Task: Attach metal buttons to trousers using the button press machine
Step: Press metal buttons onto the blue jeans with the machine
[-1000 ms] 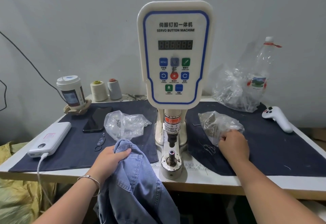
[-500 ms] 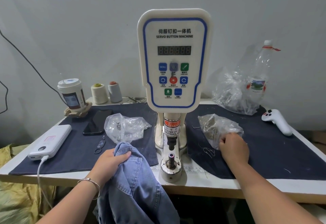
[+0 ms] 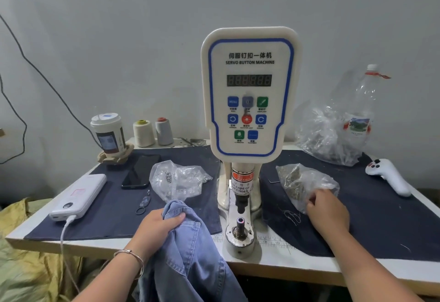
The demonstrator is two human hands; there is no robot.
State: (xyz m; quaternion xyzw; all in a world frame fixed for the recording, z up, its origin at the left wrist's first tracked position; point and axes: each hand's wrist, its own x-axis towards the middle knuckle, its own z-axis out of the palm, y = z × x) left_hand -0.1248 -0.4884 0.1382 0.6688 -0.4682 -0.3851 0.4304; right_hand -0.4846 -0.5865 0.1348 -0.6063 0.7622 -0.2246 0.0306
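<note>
Centred on the table (image 3: pixel 273 260): button press machine (image 3: pixel 248 102), bags (image 3: pixel 177 179) either side, trousers (image 3: pixel 190 254) hanging front-left.

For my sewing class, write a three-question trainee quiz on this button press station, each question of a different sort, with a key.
1. True or false: the left hand grips the denim trousers.
2. Which thing does the right hand reach into? A) the clear plastic bag right of the press B) the plastic bottle C) the white controller
3. Fill in: the lower die of the servo button machine carries no ____ yet.

Key: 1 true; 2 A; 3 trousers.
</note>
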